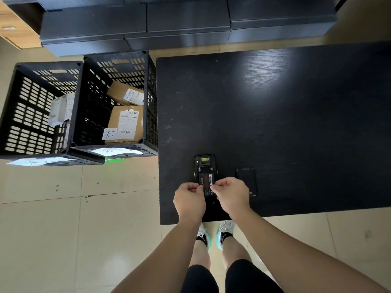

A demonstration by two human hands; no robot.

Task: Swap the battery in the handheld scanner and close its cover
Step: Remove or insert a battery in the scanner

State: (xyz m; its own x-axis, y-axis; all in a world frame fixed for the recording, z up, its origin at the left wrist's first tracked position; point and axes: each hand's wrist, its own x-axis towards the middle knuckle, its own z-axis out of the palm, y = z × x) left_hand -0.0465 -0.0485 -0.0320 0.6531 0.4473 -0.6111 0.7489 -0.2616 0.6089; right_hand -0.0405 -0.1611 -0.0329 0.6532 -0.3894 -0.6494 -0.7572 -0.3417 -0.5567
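Note:
The black handheld scanner (204, 164) lies face down near the front edge of the black table (275, 123), its back compartment uncovered. A black battery (207, 182) with a printed label sits in that compartment. My left hand (189, 200) pinches the battery's left edge and my right hand (231, 196) pinches its right edge, fingers curled. The scanner's lower end is hidden under my hands. A flat black cover (246, 180) lies on the table just right of the scanner, partly behind my right hand.
Two black slotted crates stand on the floor left of the table: the nearer crate (118, 102) holds cardboard parcels, the far-left crate (38, 111) a white packet. Dark boxes (186, 20) are stacked beyond the table. My feet are below the table's front edge.

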